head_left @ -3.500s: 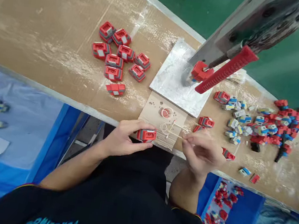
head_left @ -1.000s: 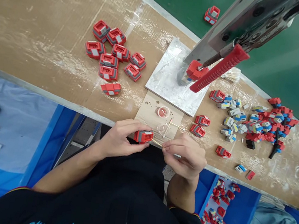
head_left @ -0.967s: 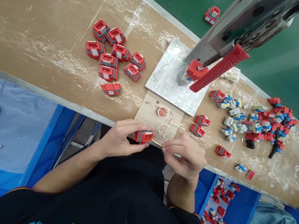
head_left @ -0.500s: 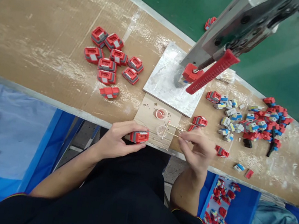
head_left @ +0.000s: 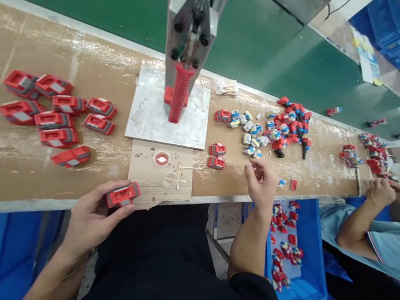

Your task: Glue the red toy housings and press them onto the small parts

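Note:
My left hand (head_left: 94, 217) is closed on a red and grey plastic block (head_left: 123, 194) at the near edge of the bench. My right hand (head_left: 263, 183) hovers above the bench to the right, fingers curled and apart, with nothing visible in them. It is nearest two red blocks (head_left: 217, 156) and a pile of small red, blue and white parts (head_left: 274, 128). Between my hands lies a cardboard piece (head_left: 161, 174) with a small red-filled dish (head_left: 161, 159) and thin sticks (head_left: 181, 171).
A hand press with a red handle (head_left: 180, 92) stands on a metal plate (head_left: 153, 113). Several finished red blocks (head_left: 55, 111) lie at the left. A blue bin of parts (head_left: 288, 248) sits below right. Another person's arm (head_left: 367, 210) rests at the far right.
The view has swung round so the press faces me. My right hand let go of the stick and moved right toward the loose parts. My left hand still holds the block, lower down.

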The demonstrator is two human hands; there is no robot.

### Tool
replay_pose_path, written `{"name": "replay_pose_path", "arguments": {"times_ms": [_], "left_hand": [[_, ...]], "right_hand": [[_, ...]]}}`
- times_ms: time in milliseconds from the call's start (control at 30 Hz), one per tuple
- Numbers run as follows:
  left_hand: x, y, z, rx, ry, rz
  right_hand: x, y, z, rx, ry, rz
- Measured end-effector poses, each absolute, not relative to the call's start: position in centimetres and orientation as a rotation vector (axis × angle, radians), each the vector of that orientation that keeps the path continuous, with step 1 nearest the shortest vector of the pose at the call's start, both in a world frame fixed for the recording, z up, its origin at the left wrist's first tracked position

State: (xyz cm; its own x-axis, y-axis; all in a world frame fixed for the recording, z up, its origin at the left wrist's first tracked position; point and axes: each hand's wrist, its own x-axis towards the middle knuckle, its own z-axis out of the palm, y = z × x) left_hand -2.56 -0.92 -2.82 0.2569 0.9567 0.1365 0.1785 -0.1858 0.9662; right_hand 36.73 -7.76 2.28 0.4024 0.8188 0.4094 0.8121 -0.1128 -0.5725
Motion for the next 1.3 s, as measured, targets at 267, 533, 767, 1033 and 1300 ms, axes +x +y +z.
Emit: {"name": "replay_pose_path", "arguments": {"times_ms": [267,533,767,1033,1300], "left_hand": [[-1.6,-0.9,-1.2,1.419,0.993,1.025],[0.1,-1.9,1.4,1.263,0.981,0.917],[2.4,-2.1,2.3,1.117,0.800,0.817],[1.9,-1.9,2.4,1.183,0.772,0.868],[1.7,-1.9,2.1,1.120,0.686,0.932]], "right_hand": [[41.5,-3.8,1.7,-2.403,-1.740,-0.044],[38.3,-5.6,3.0,-1.787,-1.527,0.192],[24.3,-8.0,3.5,-1.029,-1.194,0.635],[22.2,-6.2,2.5,-0.971,-1.164,0.959],[21.6,-6.7,2.0,-0.996,-1.081,1.098]]}}
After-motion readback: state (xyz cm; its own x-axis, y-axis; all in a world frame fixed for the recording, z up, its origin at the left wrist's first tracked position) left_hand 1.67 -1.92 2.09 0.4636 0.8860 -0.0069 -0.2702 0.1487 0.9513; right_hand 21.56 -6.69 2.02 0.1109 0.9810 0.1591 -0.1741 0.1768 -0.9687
